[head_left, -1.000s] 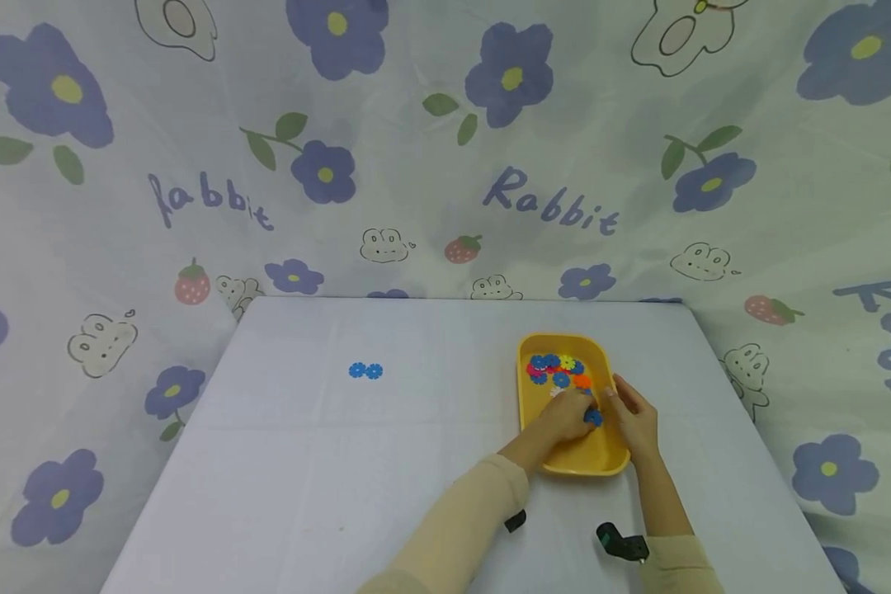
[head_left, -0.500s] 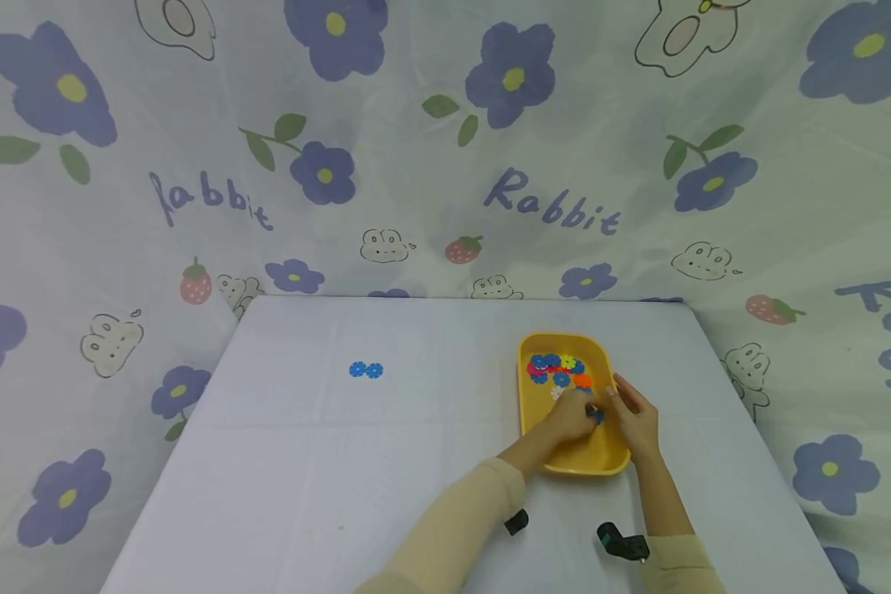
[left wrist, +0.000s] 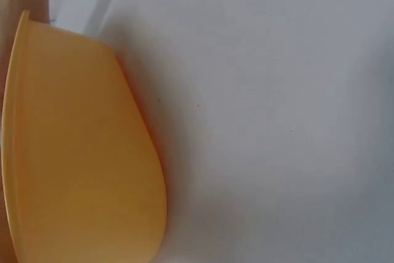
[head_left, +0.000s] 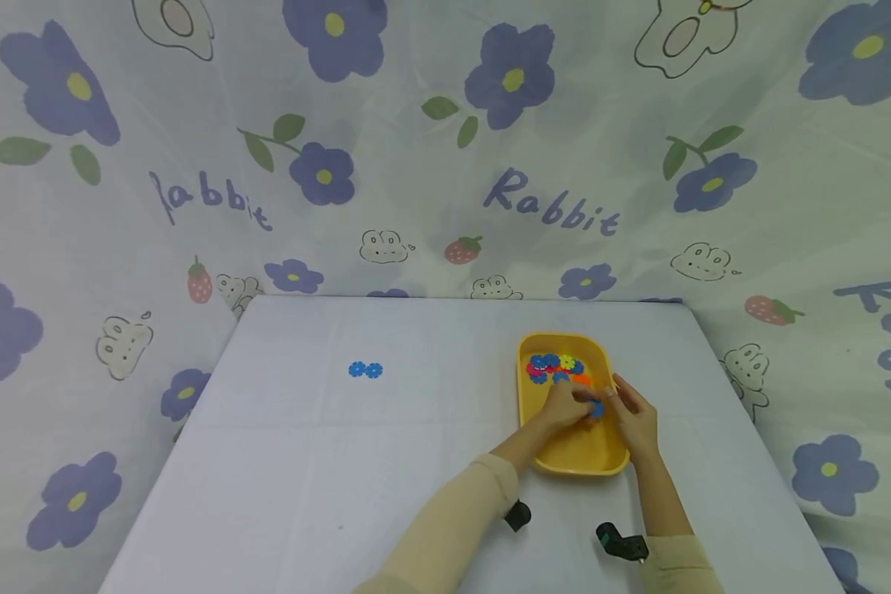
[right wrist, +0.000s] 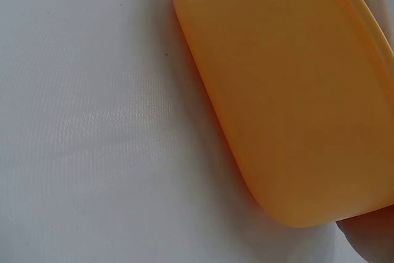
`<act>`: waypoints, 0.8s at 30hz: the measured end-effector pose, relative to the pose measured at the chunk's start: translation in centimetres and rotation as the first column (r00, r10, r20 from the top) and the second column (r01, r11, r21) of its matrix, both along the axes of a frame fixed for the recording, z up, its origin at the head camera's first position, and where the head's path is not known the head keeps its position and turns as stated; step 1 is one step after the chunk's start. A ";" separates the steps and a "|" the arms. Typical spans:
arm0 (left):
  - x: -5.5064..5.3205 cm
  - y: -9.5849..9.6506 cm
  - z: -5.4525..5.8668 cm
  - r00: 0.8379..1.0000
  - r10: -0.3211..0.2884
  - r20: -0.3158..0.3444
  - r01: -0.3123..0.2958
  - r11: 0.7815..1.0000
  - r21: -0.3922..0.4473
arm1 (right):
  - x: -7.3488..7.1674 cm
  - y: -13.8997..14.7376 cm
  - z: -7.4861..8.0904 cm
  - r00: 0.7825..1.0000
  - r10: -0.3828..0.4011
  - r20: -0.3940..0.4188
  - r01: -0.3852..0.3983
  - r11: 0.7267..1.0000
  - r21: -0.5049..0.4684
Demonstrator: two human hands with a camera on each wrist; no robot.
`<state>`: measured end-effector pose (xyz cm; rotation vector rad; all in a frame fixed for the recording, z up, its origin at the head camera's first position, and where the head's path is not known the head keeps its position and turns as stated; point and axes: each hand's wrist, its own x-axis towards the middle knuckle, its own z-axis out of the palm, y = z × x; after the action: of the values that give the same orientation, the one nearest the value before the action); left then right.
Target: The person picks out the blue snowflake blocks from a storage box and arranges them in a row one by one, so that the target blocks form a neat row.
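A yellow plastic tray (head_left: 575,462) stands on the right half of the table. Reaching into it, my left hand (head_left: 564,406) pinches a blue snowflake disc (head_left: 596,408) between thumb and fingers. My right hand (head_left: 640,421) grips the tray's right rim, thumb over the edge and fingers outside. Several loose discs lie toward the tray's far end, among them blue discs (head_left: 538,362), a yellow disc (head_left: 568,362) and an orange disc (head_left: 582,379). Both wrist views show mostly the tray's outer wall (left wrist: 86,146), so the left fingertips are hidden there.
Two blue discs (head_left: 365,370) lie side by side on the white tabletop, left of centre. A black wrist camera (head_left: 518,516) sits by the left forearm, and another black camera (head_left: 620,542) by the right. Patterned cloth (head_left: 431,165) hangs behind the table.
My left hand has shifted slightly up and away inside the tray, with the blue disc rising a little too. The right hand and tray stay in place.
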<state>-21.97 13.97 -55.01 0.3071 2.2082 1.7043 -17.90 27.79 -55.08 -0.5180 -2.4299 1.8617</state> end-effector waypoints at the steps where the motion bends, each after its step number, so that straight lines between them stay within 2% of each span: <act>1: 0.0 0.0 0.0 1.000 -0.002 0.000 0.002 1.000 0.010 | 0.0 0.0 0.0 1.000 0.002 -0.002 -0.002 1.000 0.001; 4: -0.1 -0.2 0.1 1.000 -0.009 0.015 0.008 0.998 0.054 | 0.0 0.1 -0.1 1.000 0.003 -0.012 -0.003 1.000 0.002; 9: -0.3 -0.3 0.0 0.999 -0.021 -0.034 0.022 0.999 0.026 | -0.1 0.2 -0.5 1.000 -0.004 -0.022 0.004 1.000 -0.004; 14: -0.2 -0.7 0.4 0.999 -0.013 -0.046 0.014 0.999 0.032 | -0.1 0.2 -0.6 1.000 0.000 -0.021 0.000 1.000 0.003; 18: -0.1 -1.4 1.0 0.997 0.002 -0.074 0.002 0.998 0.064 | -0.1 0.3 -0.4 1.000 0.003 -0.026 -0.002 1.000 0.012; 24: 0.0 -3.0 1.5 0.995 -0.003 -0.103 0.016 0.992 0.126 | 0.1 0.3 -0.3 1.000 -0.002 -0.003 0.002 1.000 0.014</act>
<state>-21.98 11.02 -53.55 0.4452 2.1690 1.8672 -17.83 28.06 -55.34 -0.5158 -2.4372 1.8422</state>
